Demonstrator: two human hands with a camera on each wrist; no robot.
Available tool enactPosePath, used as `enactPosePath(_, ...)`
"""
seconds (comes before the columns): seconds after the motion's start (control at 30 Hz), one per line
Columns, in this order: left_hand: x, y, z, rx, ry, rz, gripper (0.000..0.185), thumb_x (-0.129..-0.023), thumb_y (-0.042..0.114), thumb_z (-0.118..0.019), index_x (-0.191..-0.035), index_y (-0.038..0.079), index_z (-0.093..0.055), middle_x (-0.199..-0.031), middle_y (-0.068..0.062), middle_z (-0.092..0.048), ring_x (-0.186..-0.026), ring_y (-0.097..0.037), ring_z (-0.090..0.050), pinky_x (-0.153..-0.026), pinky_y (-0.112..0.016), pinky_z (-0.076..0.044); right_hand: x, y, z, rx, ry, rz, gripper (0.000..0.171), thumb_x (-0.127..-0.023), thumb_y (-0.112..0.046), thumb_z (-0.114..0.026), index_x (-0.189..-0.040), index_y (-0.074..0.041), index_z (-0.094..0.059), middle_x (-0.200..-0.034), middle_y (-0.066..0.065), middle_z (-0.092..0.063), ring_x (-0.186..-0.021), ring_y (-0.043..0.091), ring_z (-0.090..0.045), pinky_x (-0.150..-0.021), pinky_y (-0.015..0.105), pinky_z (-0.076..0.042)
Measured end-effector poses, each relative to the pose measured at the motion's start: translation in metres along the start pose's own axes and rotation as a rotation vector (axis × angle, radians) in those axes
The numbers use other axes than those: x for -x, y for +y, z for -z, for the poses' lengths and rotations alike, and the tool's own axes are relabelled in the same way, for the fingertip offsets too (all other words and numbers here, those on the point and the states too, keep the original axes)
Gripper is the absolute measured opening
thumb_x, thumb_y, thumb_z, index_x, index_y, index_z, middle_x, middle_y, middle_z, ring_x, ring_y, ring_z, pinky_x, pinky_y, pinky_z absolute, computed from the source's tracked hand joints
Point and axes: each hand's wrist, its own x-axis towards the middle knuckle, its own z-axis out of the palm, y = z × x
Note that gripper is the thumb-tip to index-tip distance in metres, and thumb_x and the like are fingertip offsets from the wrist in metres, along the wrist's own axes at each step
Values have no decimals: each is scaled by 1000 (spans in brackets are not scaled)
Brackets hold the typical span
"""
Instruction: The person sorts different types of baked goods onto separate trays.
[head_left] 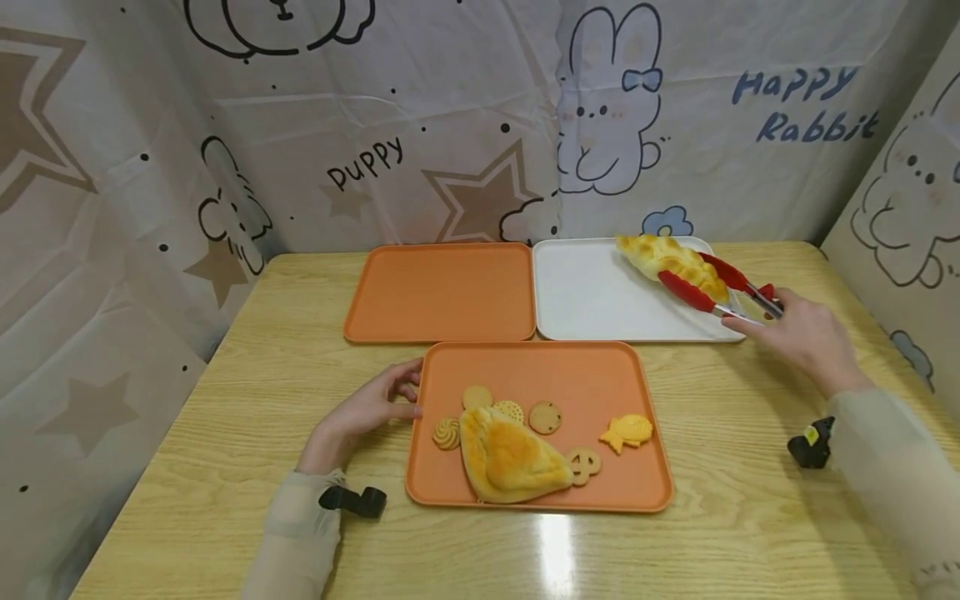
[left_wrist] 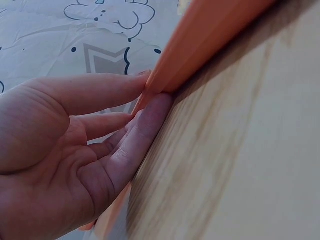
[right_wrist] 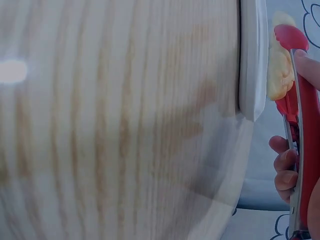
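Note:
At the right, my right hand [head_left: 810, 337] grips metal tongs with red tips [head_left: 686, 292]. Between the tips is a long golden braided bread [head_left: 667, 258], over the right part of the white tray [head_left: 577, 287]. The right wrist view shows the fingers wrapped round the red and metal handle [right_wrist: 309, 150]. My left hand [head_left: 367, 404] holds the left rim of the near orange tray [head_left: 540, 367], thumb and fingertips at its edge. That tray bears a triangular bread [head_left: 513, 462], a fish-shaped biscuit [head_left: 630, 431], a pretzel-shaped biscuit [head_left: 583, 467] and several round biscuits [head_left: 545, 417].
A second orange tray [head_left: 442, 292] lies at the back, beside the white one and behind the near tray. All three rest on a wooden table [head_left: 247, 400]. A printed cloth [head_left: 465, 108] hangs behind the table and along its sides.

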Motion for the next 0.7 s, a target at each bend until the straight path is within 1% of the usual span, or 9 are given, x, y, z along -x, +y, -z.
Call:
enactPosePath(0.1,0,1,0,-1,0,2,77,-81,5,-66,-143,-1,-21,-119,-20,-40,-93,-22,-47,-74,-24,-42,-2,2,-2,13,-6,-8,111,-71,-76,-47,-137,11,-25,-116,39,-40,-92,48,-45,-64,51,-40)
enactPosePath(0.23,1,2,0,-2,-4,-9,77,-81,5,-66,-143,-1,-21,-119,-20,-41,-92,-23,-47,-71,-24,-42,-3,6,-5,22,1,-10,111,-71,-76,-47,-137,11,-25,-115,39,-40,-90,48,-45,-62,50,-40)
enactPosePath(0.33,0,1,0,0,-11,-24,77,-81,4,-66,-143,-2,-21,-119,-21,-41,-92,-23,-48,-70,-24,-42,-4,11,-9,20,7,-8,111,-72,-76,-46,-137,11,-24,-116,40,-40,-92,49,-44,-65,54,-40)
enactPosePath(0.47,0,1,0,-3,-12,-27,77,-81,5,-66,-143,-2,-21,-119,-21,-41,-93,-23,-48,-69,-24,-42,-3,12,-11,13,3,-16,111,-72,-76,-46,-138,11,-23,-118,41,-39,-96,51,-42,-70,58,-38)
enactPosePath(0.7,2,2,0,-6,-7,-19,76,-81,5,-65,-143,-1,-21,-120,-21,-40,-94,-23,-47,-69,-24,-43,-5,10,-10,6,-16,-33,117,-68,-79,-47,-138,11,-21,-120,42,-37,-98,53,-40,-72,60,-37)
